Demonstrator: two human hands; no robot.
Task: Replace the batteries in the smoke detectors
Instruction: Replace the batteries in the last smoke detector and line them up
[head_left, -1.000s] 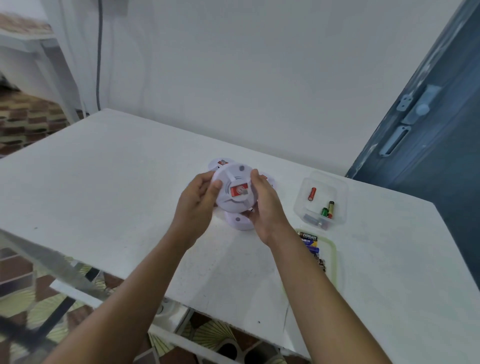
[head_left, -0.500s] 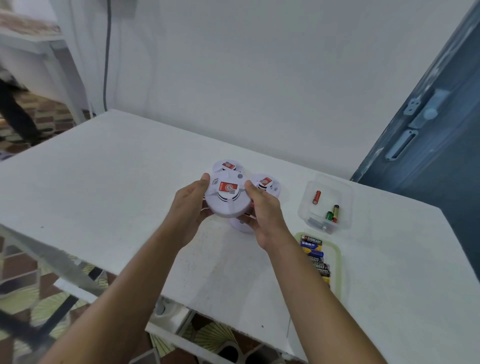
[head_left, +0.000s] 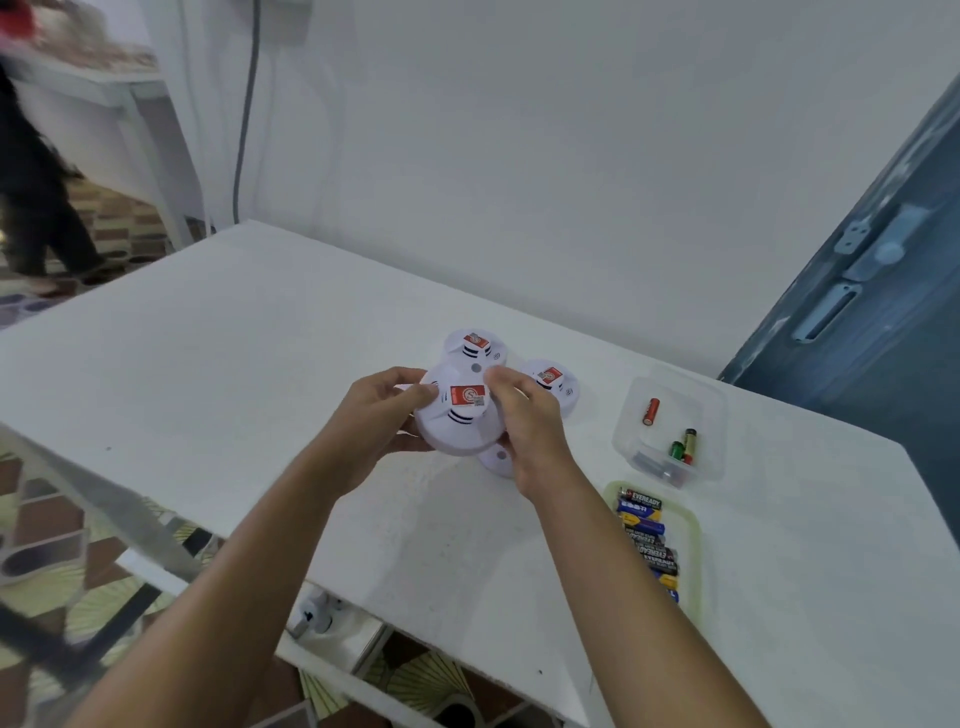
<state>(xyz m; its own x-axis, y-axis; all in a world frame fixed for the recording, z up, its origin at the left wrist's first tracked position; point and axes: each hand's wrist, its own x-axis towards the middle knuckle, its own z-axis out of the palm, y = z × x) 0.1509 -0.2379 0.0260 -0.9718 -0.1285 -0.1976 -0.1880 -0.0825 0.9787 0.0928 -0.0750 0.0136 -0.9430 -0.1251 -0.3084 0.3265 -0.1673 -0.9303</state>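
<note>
A round white smoke detector (head_left: 460, 421) with a red label is held above the white table (head_left: 208, 374), its face up. My left hand (head_left: 376, 415) grips its left rim and my right hand (head_left: 524, 421) grips its right rim. Behind it on the table lie two more white detectors, one at the back (head_left: 475, 345) and one to the right (head_left: 553, 382). Part of another white piece (head_left: 496, 462) shows under my right hand. A clear tub (head_left: 670, 431) holds loose batteries, red and green. A pale green tray (head_left: 691, 540) holds several boxed batteries in a row.
A blue-grey door (head_left: 872, 291) with a latch stands at the right. A white wall runs behind the table, with a grey cable (head_left: 247, 109) hanging down it. A person in dark clothes (head_left: 31, 192) walks at the far left, by another white table.
The detector in my hands has turned and tipped flatter, so its red label now faces me squarely. The person at the far left has come further into view.
</note>
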